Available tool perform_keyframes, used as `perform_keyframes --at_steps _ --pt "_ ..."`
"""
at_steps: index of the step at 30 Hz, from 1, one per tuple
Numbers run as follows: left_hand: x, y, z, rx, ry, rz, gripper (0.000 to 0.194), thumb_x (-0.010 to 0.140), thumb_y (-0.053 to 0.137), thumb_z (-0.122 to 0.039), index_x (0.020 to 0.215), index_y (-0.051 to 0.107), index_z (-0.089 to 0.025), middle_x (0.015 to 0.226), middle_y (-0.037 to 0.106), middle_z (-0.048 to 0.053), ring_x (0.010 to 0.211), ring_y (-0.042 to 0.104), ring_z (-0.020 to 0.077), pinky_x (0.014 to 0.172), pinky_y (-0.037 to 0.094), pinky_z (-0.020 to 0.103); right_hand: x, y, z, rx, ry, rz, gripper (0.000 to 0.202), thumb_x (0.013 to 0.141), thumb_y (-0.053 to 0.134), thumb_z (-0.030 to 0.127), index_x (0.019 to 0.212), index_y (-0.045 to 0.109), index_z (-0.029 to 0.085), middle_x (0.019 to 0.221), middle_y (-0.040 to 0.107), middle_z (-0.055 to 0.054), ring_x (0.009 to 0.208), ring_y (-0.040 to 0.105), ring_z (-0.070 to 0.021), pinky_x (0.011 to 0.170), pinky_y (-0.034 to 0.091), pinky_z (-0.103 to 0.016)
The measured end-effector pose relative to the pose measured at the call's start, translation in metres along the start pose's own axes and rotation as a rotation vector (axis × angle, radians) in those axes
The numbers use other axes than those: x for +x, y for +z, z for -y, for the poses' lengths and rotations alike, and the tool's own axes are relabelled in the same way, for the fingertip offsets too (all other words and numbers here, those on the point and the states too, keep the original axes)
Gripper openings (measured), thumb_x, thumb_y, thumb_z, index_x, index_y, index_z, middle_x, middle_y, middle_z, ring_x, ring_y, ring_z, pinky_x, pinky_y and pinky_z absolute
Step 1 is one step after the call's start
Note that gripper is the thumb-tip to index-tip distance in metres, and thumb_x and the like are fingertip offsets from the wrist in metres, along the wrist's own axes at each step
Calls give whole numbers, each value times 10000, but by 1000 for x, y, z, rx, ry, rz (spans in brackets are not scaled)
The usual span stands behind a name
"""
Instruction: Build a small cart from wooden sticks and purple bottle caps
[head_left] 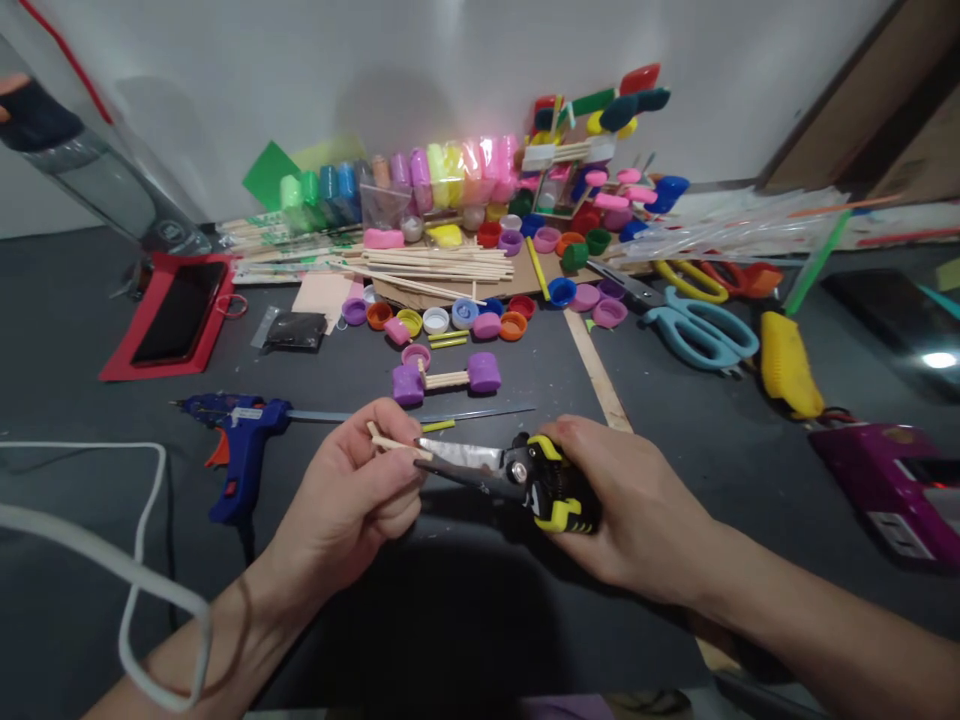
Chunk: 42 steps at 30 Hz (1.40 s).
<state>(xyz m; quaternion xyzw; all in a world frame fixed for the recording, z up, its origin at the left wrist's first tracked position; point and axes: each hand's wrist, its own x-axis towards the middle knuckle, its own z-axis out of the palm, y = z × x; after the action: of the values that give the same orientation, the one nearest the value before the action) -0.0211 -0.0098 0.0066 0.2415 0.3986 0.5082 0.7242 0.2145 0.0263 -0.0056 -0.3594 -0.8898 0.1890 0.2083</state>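
My left hand (367,490) pinches a short wooden stick (390,444) between thumb and fingers, low over the dark table. My right hand (637,500) is wrapped round the black and yellow handles of a pair of snips (487,466). Their blades point left and stand a little apart, with the tips at the stick's end by my left fingertips. Whether the blades touch the stick I cannot tell. Just beyond the hands lies a small piece of wooden sticks with purple clay ends (448,379). A blue glue gun (244,440) rests left of my left hand.
Several bottle caps (465,314) and a pile of wooden sticks (435,265) lie at the back. Blue-handled scissors (701,328) and a yellow box cutter (787,365) are on the right. A white cable (135,570) loops at the left, near my forearm. A water bottle (105,170) stands back left.
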Motion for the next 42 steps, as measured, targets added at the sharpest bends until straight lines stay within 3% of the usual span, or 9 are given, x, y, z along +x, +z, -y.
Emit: perform_keyframes --at_steps 3,8,11,17,21,27,42 --pt "1 2 1 7 33 4 307 776 797 -373 754 547 -196 548 331 -117 402 98 3 360 180 115 0 1 0 29 35 17 213 749 572 243 953 514 219 765 641 -43 644 597 -200 576 441 -292" --pt "1 3 3 44 -12 33 318 816 764 -393 769 528 -186 640 625 -38 370 189 -17 364 172 106 -1 0 -2 46 55 2 243 744 590 225 977 525 199 778 641 -44 650 593 -193 580 445 -288" --pt "2 1 5 108 -25 -11 339 760 815 -341 745 519 -178 667 686 -6 368 235 -14 358 186 109 0 -1 -2 54 77 17 245 734 593 225 970 535 198 778 643 -44 650 594 -193 579 444 -288" --pt "0 -4 9 251 73 -81 230 751 807 -285 738 606 -175 596 627 -32 389 292 12 375 181 142 1 -2 -3 62 98 37 228 728 595 228 946 534 203 781 646 -43 665 596 -196 589 447 -289" --pt "-5 -6 10 434 210 -144 85 767 787 -211 720 723 -178 716 633 -6 511 391 36 432 236 172 1 -5 -4 52 116 47 202 731 590 230 921 529 199 776 636 -47 661 581 -196 581 439 -289" --pt "-5 -9 8 524 304 -62 122 850 706 -164 849 790 -252 775 598 -18 558 372 47 472 264 200 0 -8 -2 47 51 61 207 720 585 214 918 544 173 800 624 -51 676 564 -185 604 436 -283" --pt "-6 -13 6 620 364 30 111 869 708 -210 825 779 -283 768 610 -21 617 445 86 524 332 211 0 -13 0 99 85 154 225 665 591 179 883 535 184 780 578 -24 629 516 -161 595 406 -272"
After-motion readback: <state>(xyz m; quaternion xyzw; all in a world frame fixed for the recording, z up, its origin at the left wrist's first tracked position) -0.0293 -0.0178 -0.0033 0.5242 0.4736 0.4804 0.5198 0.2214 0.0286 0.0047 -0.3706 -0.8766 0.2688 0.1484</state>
